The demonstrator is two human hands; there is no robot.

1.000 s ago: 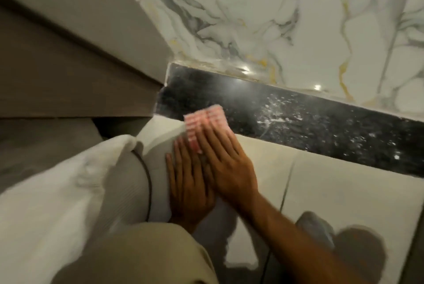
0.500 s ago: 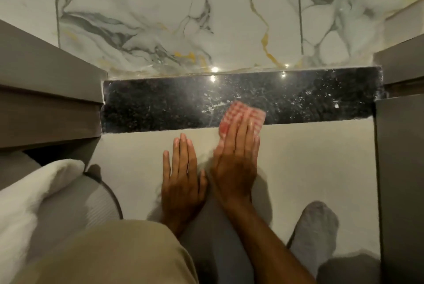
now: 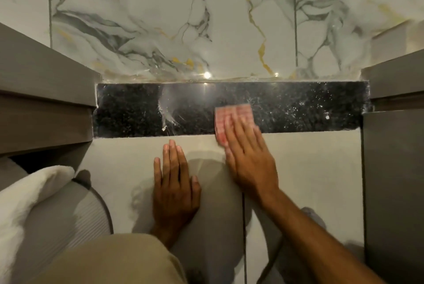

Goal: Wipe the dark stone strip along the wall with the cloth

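The dark speckled stone strip [image 3: 128,111] runs along the foot of the marble wall, between two grey cabinets. White dust marks and a smear show on it, mostly right of the middle. A folded pink checked cloth [image 3: 231,115] lies on the strip just right of centre. My right hand [image 3: 249,157] presses flat on the cloth, fingers extended over its near half. My left hand [image 3: 175,182] rests flat on the pale floor tile in front of the strip, fingers together, holding nothing.
White marble wall tiles [image 3: 206,20] with grey and gold veins rise behind the strip. Grey cabinets stand at left [image 3: 43,105] and right [image 3: 394,169]. A white towel [image 3: 25,201] and a ribbed grey object [image 3: 68,219] lie at lower left. My knee is at the bottom.
My right hand has slid the cloth rightward along the strip, from its left end to right of centre. The camera view has swung to face the wall squarely. My left hand stays flat on the tile.
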